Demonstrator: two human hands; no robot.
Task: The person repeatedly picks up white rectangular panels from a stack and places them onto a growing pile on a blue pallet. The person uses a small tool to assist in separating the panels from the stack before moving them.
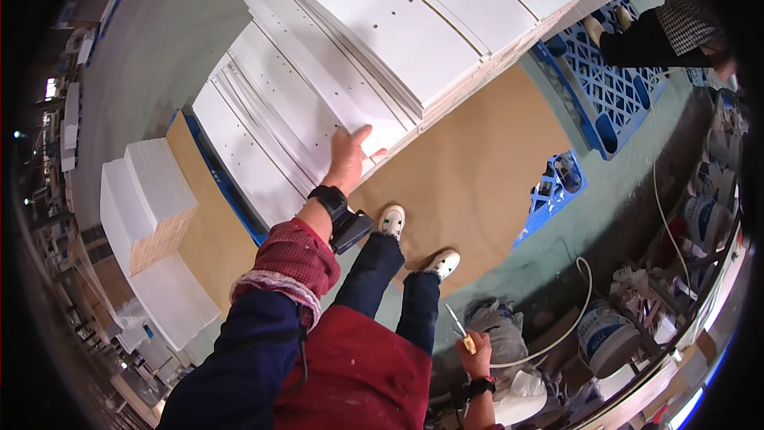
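My left hand (348, 161) lies on the near edge of a stack of white drilled panels (306, 84), thumb and a finger spread apart and touching the top. Its remaining fingers are partly hidden. Low on the right, my right hand (477, 357) is closed around a small tool with a yellow handle (469, 342). A slim metal blade points up and left from that handle; the exact kind of tool cannot be told. The right hand is well apart from the panels.
Brown sheet board (477, 151) lies under my feet. Blue plastic pallets (593, 84) and another person's legs (649, 40) are at the upper right. Buckets (609, 334), plastic bags and a pale hose (587, 287) crowd the right side. White stacked boards (151, 199) stand at left.
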